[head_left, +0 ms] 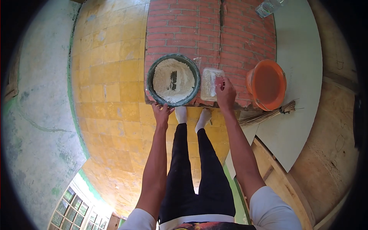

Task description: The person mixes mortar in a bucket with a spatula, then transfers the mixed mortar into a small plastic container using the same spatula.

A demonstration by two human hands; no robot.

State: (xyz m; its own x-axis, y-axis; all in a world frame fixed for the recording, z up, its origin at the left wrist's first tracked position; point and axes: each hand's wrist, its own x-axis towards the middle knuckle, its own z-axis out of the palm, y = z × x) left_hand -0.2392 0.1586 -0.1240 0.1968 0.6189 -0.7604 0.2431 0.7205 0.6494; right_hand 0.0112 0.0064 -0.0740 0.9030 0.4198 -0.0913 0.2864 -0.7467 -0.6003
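A dark green basin holds white powder that looks like flour, with a dark bare patch showing at its middle. My left hand grips the basin's near rim, fingers against the outside wall. To the right of the basin sits a clear plastic container with more of the white powder inside. Over this container's right side, my right hand is closed in a pinch on a small red piece, mostly covered by the fingers.
An orange bucket stands right of the container on the brick-patterned red surface. A bundle of thin sticks lies by the near right corner. At the far right is a plastic bottle. Yellow tiles extend leftward.
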